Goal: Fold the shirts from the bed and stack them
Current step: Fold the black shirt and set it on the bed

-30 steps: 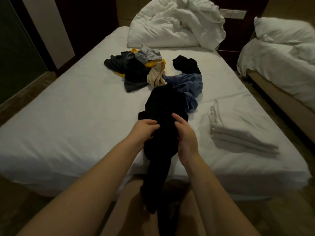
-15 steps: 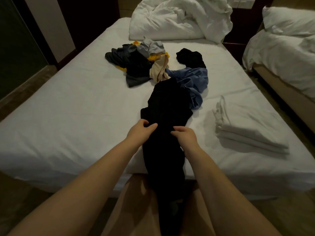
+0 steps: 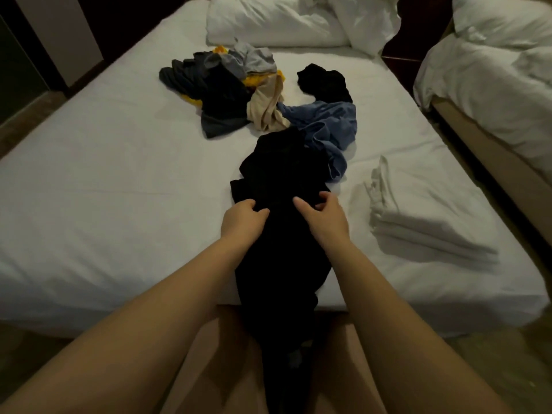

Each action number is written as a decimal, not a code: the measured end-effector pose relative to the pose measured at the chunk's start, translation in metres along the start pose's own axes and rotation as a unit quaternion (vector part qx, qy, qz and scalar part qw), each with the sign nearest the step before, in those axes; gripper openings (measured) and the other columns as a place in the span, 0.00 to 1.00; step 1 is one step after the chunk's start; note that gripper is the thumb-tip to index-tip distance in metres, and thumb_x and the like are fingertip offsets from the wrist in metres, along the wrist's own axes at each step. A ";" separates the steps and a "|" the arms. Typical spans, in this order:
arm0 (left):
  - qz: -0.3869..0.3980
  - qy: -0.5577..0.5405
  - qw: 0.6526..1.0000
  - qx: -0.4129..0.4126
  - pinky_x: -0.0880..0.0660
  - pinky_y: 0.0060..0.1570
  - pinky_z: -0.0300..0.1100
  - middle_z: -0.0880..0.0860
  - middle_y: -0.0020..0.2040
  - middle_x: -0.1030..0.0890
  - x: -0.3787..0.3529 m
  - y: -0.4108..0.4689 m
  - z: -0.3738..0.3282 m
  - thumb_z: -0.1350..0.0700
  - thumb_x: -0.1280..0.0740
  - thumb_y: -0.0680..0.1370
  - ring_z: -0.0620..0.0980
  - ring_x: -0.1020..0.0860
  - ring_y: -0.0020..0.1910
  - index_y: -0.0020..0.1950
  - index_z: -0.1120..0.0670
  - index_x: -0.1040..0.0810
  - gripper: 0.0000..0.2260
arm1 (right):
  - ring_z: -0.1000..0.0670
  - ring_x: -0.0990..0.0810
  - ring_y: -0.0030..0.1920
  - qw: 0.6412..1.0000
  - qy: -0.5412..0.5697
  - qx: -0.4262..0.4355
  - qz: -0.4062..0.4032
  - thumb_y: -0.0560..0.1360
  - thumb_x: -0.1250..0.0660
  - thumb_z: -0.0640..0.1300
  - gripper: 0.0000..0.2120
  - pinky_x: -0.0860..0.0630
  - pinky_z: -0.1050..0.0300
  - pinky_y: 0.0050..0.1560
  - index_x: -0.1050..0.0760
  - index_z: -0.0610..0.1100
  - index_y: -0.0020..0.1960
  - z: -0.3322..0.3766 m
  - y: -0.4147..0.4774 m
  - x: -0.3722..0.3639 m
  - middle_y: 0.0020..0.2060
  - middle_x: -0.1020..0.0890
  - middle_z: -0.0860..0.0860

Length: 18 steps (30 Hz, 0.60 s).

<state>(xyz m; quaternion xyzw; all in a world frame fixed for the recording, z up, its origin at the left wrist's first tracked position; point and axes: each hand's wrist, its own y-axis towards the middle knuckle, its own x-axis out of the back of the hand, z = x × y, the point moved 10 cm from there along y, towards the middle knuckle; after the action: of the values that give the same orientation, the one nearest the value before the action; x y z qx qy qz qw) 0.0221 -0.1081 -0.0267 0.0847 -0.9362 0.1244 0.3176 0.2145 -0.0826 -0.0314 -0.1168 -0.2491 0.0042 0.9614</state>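
Head view, looking down at the foot of the bed (image 3: 119,180): a black shirt (image 3: 280,174) lies in a long rumpled strip on the white sheet, and its near end hangs over the mattress edge toward the person's legs. Both bare arms reach out to it.

The left hand (image 3: 243,219) sits on the left side of the black shirt. Its fingers are curled in tight, with a bunch of the dark cloth gripped between thumb and fingers. The right hand (image 3: 325,218) is on the right side of the black shirt. Its thumb is spread across the cloth and its fingers are bent round the shirt's right edge, holding it. The two hands are near each other, with a band of black cloth between them.

Just beyond the black shirt and touching its far end are a crumpled blue shirt (image 3: 328,127) and a beige shirt (image 3: 265,110). Further beyond, to the left, is a heap of dark, grey and yellow clothes (image 3: 215,85). Another black garment (image 3: 324,82) lies beyond the blue one.

To the right of the black shirt, apart from it, a folded white pile (image 3: 424,231) rests flat on the sheet. Far beyond it all, a white duvet (image 3: 283,22) is bunched at the head of the bed. A second bed (image 3: 493,85) stands well off to the right.
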 end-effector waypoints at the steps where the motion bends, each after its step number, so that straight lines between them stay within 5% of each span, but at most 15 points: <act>1: -0.016 -0.012 1.000 -0.003 0.41 0.29 0.42 0.53 0.33 0.30 0.006 -0.001 -0.001 0.54 0.38 0.78 0.51 0.30 0.35 0.38 0.57 0.32 0.11 | 0.49 0.24 0.49 0.999 -0.030 -0.003 0.032 0.75 0.34 0.54 0.17 0.31 0.68 0.39 0.31 0.47 0.59 0.002 0.006 -0.010 0.45 0.25 0.54; 3: -0.063 -0.039 0.997 -0.015 0.45 0.29 0.43 0.53 0.30 0.35 0.024 -0.007 -0.003 0.56 0.40 0.77 0.49 0.36 0.30 0.34 0.56 0.38 0.13 | 0.44 0.23 0.49 0.997 -0.066 0.016 0.024 0.78 0.38 0.47 0.07 0.34 0.71 0.29 0.28 0.43 0.52 0.011 0.009 -0.009 0.39 0.24 0.52; 8: -0.238 0.002 0.969 -0.069 0.45 0.29 0.45 0.53 0.28 0.36 0.091 -0.050 0.002 0.60 0.40 0.74 0.48 0.40 0.28 0.31 0.56 0.39 0.13 | 0.42 0.25 0.51 0.945 0.076 0.033 -0.316 0.79 0.42 0.41 0.11 0.36 0.55 0.45 0.27 0.35 0.55 0.020 -0.056 0.081 0.50 0.22 0.40; 10: -0.229 0.012 0.971 -0.064 0.44 0.29 0.44 0.53 0.29 0.36 0.095 -0.057 0.008 0.60 0.41 0.73 0.48 0.40 0.28 0.30 0.56 0.39 0.13 | 0.45 0.28 0.39 0.940 0.100 0.034 -0.324 0.78 0.41 0.39 0.06 0.38 0.56 0.36 0.28 0.39 0.44 0.005 -0.083 0.087 0.38 0.25 0.45; 13: -0.183 0.035 0.980 -0.070 0.42 0.29 0.44 0.54 0.30 0.32 0.083 -0.059 0.002 0.59 0.41 0.75 0.49 0.37 0.29 0.31 0.58 0.35 0.12 | 0.50 0.41 0.27 0.954 0.068 0.022 -0.291 0.76 0.39 0.38 0.18 0.43 0.60 0.27 0.40 0.44 0.29 -0.021 -0.111 0.080 0.25 0.37 0.49; 16: -0.133 0.067 0.984 -0.096 0.39 0.30 0.44 0.55 0.35 0.27 0.061 -0.050 -0.015 0.56 0.42 0.76 0.52 0.30 0.34 0.37 0.58 0.30 0.10 | 0.49 0.36 0.29 0.962 0.023 0.003 -0.271 0.75 0.37 0.41 0.14 0.35 0.58 0.34 0.36 0.44 0.33 -0.036 -0.116 0.077 0.26 0.33 0.49; 18: -0.083 0.078 0.990 -0.083 0.34 0.34 0.43 0.54 0.44 0.24 0.042 -0.036 -0.017 0.52 0.42 0.78 0.53 0.26 0.41 0.45 0.56 0.27 0.09 | 0.46 0.25 0.43 0.957 0.007 0.002 -0.289 0.74 0.35 0.46 0.05 0.29 0.52 0.47 0.28 0.45 0.47 -0.033 -0.107 0.084 0.40 0.23 0.48</act>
<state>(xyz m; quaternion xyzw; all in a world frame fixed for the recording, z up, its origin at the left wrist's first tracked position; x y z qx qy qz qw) 0.0077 -0.1411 0.0185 0.1258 -0.9052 0.0252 0.4051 0.2986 -0.1880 0.0049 -0.0381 -0.2655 -0.2741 0.9235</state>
